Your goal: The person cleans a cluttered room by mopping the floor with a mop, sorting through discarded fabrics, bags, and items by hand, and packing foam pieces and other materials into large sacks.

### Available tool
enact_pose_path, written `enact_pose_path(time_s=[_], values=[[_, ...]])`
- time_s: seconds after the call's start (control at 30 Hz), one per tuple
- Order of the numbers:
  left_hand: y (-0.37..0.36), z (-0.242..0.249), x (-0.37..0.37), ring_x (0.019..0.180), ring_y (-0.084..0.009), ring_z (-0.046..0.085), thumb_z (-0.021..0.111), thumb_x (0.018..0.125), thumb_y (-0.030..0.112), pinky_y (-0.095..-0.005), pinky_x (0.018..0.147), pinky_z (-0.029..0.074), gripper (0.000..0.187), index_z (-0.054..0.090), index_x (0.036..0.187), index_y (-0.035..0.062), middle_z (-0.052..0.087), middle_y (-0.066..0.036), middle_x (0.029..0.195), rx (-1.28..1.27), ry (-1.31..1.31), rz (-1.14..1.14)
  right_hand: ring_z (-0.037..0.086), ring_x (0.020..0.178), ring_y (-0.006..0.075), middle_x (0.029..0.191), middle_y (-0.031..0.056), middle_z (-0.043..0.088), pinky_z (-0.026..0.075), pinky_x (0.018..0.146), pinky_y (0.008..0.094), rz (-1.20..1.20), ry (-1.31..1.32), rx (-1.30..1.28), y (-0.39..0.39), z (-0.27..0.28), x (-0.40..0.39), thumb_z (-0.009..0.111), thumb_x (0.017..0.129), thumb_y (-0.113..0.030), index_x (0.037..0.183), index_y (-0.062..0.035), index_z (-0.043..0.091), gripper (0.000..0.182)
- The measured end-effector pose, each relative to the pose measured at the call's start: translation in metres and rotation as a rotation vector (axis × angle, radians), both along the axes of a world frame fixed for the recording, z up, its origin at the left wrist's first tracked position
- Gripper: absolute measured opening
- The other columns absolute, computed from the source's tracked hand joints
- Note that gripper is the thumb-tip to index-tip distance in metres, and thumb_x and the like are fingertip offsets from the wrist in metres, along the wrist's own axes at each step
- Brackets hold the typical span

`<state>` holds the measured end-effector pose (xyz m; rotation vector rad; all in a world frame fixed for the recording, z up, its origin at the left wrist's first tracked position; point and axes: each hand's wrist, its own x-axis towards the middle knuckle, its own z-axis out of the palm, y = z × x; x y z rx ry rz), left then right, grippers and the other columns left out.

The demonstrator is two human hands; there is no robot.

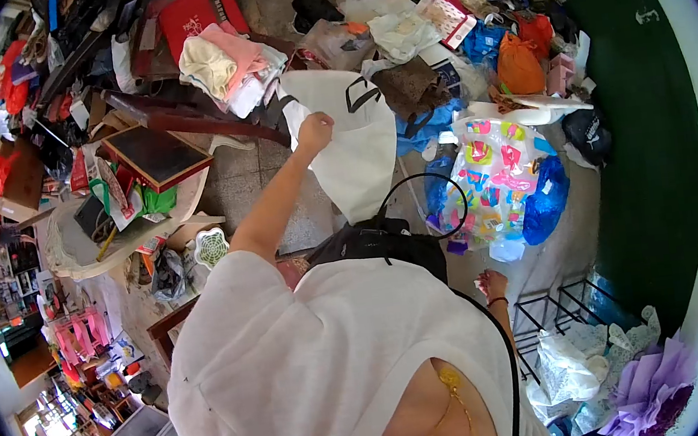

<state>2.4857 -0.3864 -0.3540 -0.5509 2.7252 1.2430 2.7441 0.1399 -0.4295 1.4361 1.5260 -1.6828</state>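
A large white bag point(351, 162) with black handles hangs open in front of my body. My left hand point(316, 133) reaches forward over it, its fingers closed on the upper left part of the bag. Low at my right side is my right hand point(492, 284), with its fingers curled in around something small and pale that I cannot make out. A dark brown crumpled cloth point(413, 87) lies just beyond the bag's right edge. To the right, a colourful patterned plastic bag point(495, 175) rests on the floor beside a blue plastic bag point(546, 200).
Folded towels point(221, 64) are stacked at the back by a red box point(202, 15). An orange bag point(519, 65) sits in the pile at right. Left stands a cluttered pale table point(77, 249). A black metal rack point(553, 308) is near my right side, by the green wall point(629, 143).
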Motion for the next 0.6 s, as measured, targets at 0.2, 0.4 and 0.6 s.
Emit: enact_pose_path(time_s=[0.2,0.4,0.6], values=[[-0.037,0.008,-0.031,0.075,-0.032,0.057,0.05,0.067,0.013,-0.0384,0.067,0.044,0.015,0.059,0.075,0.0049,0.059,-0.017,0.077,-0.241,-0.09,-0.151,0.05,0.043,0.0145,0.061,0.0098,0.052,0.035,0.032,0.0217,0.102,-0.018,0.023,-0.063,0.02,-0.071,0.05,0.072,-0.007,0.071,0.0003,0.048,0.008],[-0.086,0.0,-0.023,0.085,-0.0315,0.056,0.05,0.066,0.012,-0.0405,0.07,0.045,0.018,0.059,0.08,0.0039,0.059,-0.017,0.083,-0.575,-0.451,-0.228,0.05,0.044,0.0141,0.063,0.0102,0.054,0.034,0.033,0.0211,0.184,0.065,-0.146,-0.076,-0.005,-0.171,0.05,0.073,-0.01,0.073,0.001,0.05,0.011],[-0.112,0.005,0.011,0.086,-0.0286,0.057,0.051,0.067,0.008,-0.0382,0.07,0.046,0.019,0.06,0.083,0.0052,0.059,-0.015,0.087,-0.662,-0.747,-0.272,0.051,0.047,0.0116,0.063,0.0067,0.056,0.036,0.037,0.0215,0.587,0.068,-0.023,-0.116,-0.037,-0.337,0.049,0.076,-0.018,0.073,-0.0042,0.051,0.014]])
